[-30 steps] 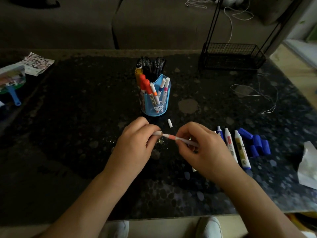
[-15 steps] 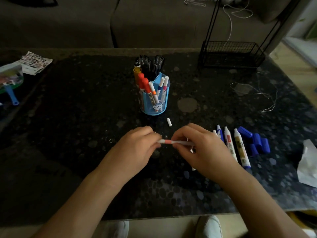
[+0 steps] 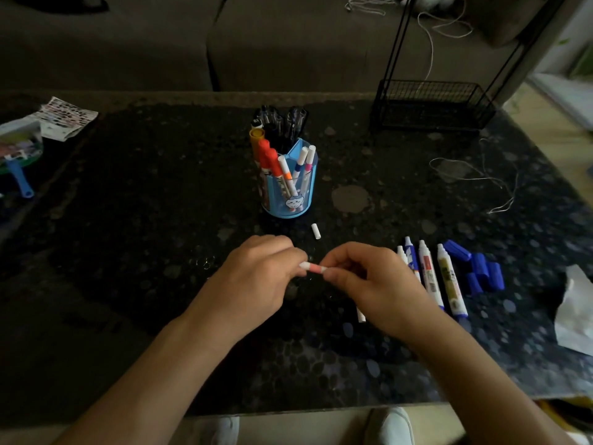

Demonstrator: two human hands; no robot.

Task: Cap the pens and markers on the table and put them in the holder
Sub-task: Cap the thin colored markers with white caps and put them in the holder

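Blue holder (image 3: 288,205) full of capped pens (image 3: 283,170); left hand (image 3: 253,281), right hand (image 3: 375,284), fingers pinching one pink-banded pen (image 3: 316,268)

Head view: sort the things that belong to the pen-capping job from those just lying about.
Job: thin white pink-banded pen, held; small white loose cap; blue plastic holder; white uncapped markers; blue plastic caps.
Lying about: black wire basket; white string; crumpled white tissue; printed paper leaflet.
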